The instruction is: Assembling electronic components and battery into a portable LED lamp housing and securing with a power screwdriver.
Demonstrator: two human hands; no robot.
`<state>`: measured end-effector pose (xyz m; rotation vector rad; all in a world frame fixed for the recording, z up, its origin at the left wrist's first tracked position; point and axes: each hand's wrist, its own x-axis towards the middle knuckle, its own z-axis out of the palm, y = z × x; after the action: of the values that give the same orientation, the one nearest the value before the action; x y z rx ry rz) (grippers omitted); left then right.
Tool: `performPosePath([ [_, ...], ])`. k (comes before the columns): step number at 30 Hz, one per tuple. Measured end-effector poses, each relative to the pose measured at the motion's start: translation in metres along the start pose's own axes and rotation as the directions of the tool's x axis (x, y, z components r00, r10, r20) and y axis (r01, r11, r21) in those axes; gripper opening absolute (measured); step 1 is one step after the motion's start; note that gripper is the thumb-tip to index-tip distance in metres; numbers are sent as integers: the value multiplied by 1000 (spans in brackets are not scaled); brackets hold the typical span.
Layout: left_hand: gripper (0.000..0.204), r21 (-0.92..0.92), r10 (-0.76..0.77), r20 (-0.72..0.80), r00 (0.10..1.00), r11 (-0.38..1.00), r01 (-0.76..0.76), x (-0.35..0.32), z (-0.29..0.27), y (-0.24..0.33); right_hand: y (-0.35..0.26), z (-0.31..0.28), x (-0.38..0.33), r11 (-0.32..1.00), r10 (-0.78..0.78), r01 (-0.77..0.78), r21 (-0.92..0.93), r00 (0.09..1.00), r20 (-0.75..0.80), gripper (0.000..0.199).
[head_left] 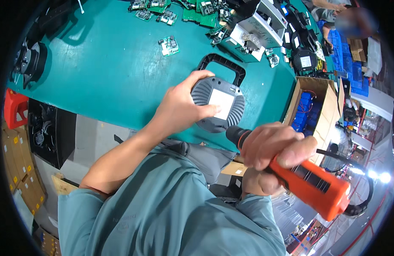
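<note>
A round black device [236, 109] with ribbed sides and a white label is gripped in my left hand [180, 102], the thumb lying across the label. A black plastic loop [237, 70], like a handle, shows just behind the device; whether it joins on, I cannot tell. My right hand [273, 147] is wrapped round an orange and black corded electric screwdriver [310, 183]. Its black nose [236, 135] points at the lower right rim of the device, and the tip's contact cannot be made out. A black cord runs from its rear end.
Several green circuit boards [169, 45] lie along the green table's [111, 55] far side. Beside them stands a grey metal housing [263, 25]. An open cardboard box [291, 100] with blue packs sits at right. Black parts [33, 62] rest at far left. Another person [327, 5] works at upper right.
</note>
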<state>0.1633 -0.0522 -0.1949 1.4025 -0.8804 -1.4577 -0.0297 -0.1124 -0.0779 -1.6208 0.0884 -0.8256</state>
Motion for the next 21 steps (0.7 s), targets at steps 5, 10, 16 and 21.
performPosePath([
  [5, 72, -48, 10, 28, 1000, 999, -8, 0, -2, 1, 0, -40, 19, 933, -139, 153, 327, 988, -65, 40],
  [10, 72, 15, 77, 4, 997, 997, -77, 0, -1, 2, 43, -103, 60, 943, -330, 295, -152, 776, -538, 44],
  [16, 73, 33, 59, 21, 998, 998, -60, 2, -3, 5, 102, -125, 81, 887, -370, 53, -459, 674, -639, 48],
  [21, 74, 44, 89, 13, 996, 995, -89, 3, -3, 4, 116, -124, 82, 828, -399, -24, -561, 678, -618, 49],
])
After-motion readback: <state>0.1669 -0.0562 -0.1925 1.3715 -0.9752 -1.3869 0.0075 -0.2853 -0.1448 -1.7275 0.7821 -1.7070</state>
